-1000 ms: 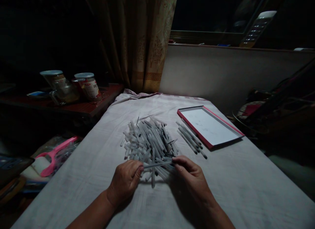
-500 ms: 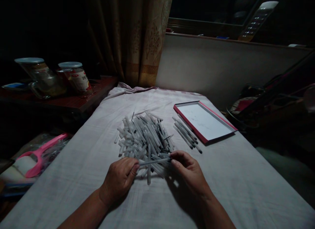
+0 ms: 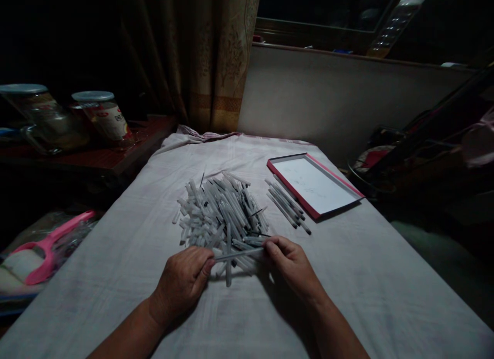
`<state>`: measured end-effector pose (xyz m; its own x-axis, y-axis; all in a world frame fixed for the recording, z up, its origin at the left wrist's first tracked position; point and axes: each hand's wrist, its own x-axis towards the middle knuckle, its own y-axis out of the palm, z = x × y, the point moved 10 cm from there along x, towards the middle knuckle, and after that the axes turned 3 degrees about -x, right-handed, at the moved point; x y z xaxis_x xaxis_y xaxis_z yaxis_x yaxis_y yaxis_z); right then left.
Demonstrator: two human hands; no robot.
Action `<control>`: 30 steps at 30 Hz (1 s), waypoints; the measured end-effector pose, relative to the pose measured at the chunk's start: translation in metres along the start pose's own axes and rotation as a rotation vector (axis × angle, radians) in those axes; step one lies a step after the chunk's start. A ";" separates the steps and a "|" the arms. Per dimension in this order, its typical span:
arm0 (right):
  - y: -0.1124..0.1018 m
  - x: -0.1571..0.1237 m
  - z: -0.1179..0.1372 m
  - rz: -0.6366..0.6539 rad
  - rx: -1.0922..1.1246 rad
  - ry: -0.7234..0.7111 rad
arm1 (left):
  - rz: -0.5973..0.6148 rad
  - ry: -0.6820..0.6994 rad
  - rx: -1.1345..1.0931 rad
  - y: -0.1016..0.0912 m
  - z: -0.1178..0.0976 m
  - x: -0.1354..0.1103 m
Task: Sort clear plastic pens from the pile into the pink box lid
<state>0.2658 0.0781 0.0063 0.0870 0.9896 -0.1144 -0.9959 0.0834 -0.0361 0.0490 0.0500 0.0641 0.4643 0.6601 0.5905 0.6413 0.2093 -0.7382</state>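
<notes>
Between my two hands a slim pen (image 3: 240, 254) is held level, one end in each. My left hand (image 3: 184, 276) is closed, thumb and forefinger pinching the pen's left end. My right hand (image 3: 290, 264) pinches the other end, its fingers curled. Just beyond lies a heap of translucent pen barrels and caps (image 3: 216, 210), with some dark tips among them. One loose barrel (image 3: 228, 276) points toward me under the held pen. Right of the heap, several dark-ended pens (image 3: 286, 203) lie side by side in a small row.
A shallow red-edged box lid (image 3: 316, 186) with a white inside lies at the right, by the row. A pale checked cloth (image 3: 347, 287) covers the surface. On the left stand a dark red table (image 3: 127, 150) with lidded jars (image 3: 104, 117) and a pink-handled item (image 3: 50, 246).
The whole view has shifted slightly, so things sit a little further left. Both hands keep hold of the pen, and the right fingers are drawn somewhat closer together.
</notes>
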 end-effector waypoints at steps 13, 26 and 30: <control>-0.009 0.002 -0.006 -0.054 0.065 0.081 | 0.000 -0.002 -0.004 -0.001 0.001 0.001; -0.058 0.011 -0.003 -0.317 -0.042 0.003 | -0.011 -0.089 0.014 -0.002 0.014 -0.001; -0.072 0.014 -0.008 -0.397 -0.073 -0.007 | -0.064 -0.119 0.068 -0.018 0.030 -0.001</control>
<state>0.3390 0.0848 -0.0005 0.4639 0.8831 -0.0709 -0.8805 0.4507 -0.1469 0.0185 0.0676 0.0667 0.3453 0.7241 0.5970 0.6224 0.2994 -0.7231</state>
